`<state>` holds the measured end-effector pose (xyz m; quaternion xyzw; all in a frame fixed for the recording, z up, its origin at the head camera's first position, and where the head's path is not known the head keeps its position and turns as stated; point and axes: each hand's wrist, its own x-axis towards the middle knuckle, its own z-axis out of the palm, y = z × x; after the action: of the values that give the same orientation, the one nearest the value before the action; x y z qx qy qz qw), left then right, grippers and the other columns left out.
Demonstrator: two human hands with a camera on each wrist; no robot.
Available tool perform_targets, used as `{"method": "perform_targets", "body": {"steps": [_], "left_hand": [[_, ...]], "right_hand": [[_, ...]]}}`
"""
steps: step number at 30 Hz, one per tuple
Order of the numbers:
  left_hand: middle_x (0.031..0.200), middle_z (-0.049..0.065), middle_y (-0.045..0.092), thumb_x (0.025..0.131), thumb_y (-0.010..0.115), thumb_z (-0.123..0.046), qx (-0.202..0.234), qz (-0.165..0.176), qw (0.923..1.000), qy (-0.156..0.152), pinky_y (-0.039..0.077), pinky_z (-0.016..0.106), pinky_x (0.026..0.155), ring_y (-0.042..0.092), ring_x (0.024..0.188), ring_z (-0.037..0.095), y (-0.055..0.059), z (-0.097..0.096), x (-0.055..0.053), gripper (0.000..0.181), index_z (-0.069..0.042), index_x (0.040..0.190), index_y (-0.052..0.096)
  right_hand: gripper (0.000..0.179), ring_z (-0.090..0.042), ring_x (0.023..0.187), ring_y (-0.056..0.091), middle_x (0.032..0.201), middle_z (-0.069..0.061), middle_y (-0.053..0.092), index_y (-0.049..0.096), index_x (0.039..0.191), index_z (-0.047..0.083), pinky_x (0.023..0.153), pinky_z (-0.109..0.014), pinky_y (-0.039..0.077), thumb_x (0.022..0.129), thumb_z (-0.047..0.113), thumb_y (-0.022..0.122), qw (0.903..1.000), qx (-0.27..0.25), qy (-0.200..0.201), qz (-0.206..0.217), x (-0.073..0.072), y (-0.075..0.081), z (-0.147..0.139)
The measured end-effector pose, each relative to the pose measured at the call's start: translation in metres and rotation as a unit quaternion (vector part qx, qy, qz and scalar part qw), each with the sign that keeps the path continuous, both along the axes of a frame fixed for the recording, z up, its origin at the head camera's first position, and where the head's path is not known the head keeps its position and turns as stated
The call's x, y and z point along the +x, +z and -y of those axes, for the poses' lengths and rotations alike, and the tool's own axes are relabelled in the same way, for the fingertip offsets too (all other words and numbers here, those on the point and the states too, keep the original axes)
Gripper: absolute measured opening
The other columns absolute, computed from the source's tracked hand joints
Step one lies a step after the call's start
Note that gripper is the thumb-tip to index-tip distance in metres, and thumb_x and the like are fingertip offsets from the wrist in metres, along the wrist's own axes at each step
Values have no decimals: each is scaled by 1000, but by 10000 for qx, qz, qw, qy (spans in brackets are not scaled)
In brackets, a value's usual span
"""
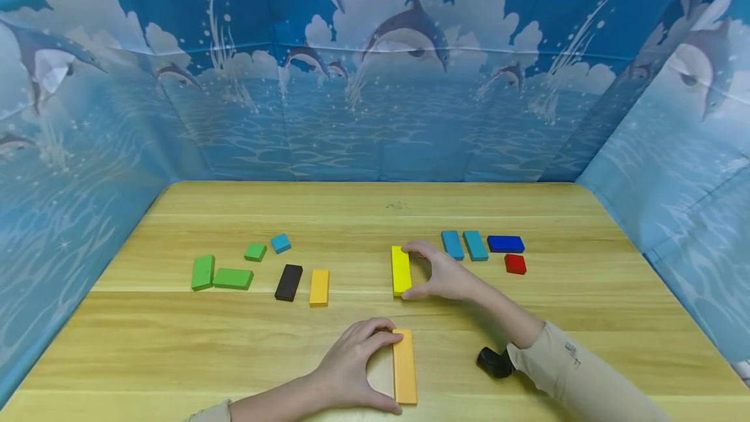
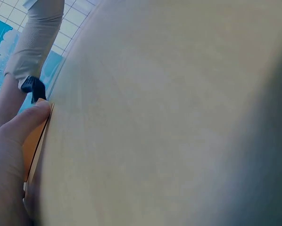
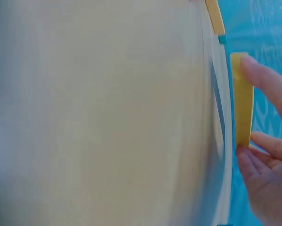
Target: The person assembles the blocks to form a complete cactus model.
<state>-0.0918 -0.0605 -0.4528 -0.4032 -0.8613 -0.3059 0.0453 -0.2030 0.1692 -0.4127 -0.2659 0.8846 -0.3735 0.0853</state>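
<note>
Near the front of the wooden table, my left hand [image 1: 350, 365] grips a long light-orange block [image 1: 405, 368] by its two ends, thumb at the near end and fingers at the far one. In the left wrist view the thumb lies on the end of that orange block [image 2: 33, 146]. Farther forward, my right hand [image 1: 450, 276] pinches a bright yellow block [image 1: 401, 270] end to end, from its right side. The right wrist view shows the yellow block [image 3: 243, 101] between thumb and fingertips, above the tabletop with a shadow below.
Left of the hands lie green blocks [image 1: 233, 279], a small blue block [image 1: 280, 243], a black block [image 1: 289, 282] and a yellow-orange block [image 1: 319, 288]. Beyond the right hand are light-blue blocks [image 1: 475, 245], a dark-blue block [image 1: 506, 244] and a red block [image 1: 515, 264]. A dolphin-print curtain [image 1: 375, 116] surrounds the table.
</note>
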Motion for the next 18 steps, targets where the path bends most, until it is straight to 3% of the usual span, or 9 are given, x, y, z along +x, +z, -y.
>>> {"method": "perform_targets", "body": {"steps": [6,10,15,18], "left_hand": [[128,-2,43,59,74,-62,49,-252,9996,-104,37,38,97,42,117,15,-1,1,-1,84,-17,125,51],[129,-2,42,63,71,-63,51,-32,10000,-29,37,40,97,41,118,16,1,1,0,79,-17,125,52],[124,-3,48,81,58,-54,302,398,9984,259,38,37,95,45,114,13,2,-2,0,53,-17,119,59],[119,-5,52,86,56,-47,562,518,9961,432,39,35,94,47,110,11,1,-5,0,42,-17,114,63]], "right_hand": [[81,-27,119,45,134,-11,43,43,130,5,100,-42,36,65,36,81,9998,-140,13,165,16,-5,0],[81,-26,118,46,133,-11,44,44,130,5,99,-41,37,66,37,81,9999,-124,83,64,23,-7,1],[81,-26,118,46,132,-11,43,43,129,4,98,-41,37,65,37,81,9998,-162,130,-45,29,-10,3],[82,-26,119,45,133,-11,43,43,128,4,99,-42,36,64,37,82,9997,-176,153,-99,32,-11,4]]}}
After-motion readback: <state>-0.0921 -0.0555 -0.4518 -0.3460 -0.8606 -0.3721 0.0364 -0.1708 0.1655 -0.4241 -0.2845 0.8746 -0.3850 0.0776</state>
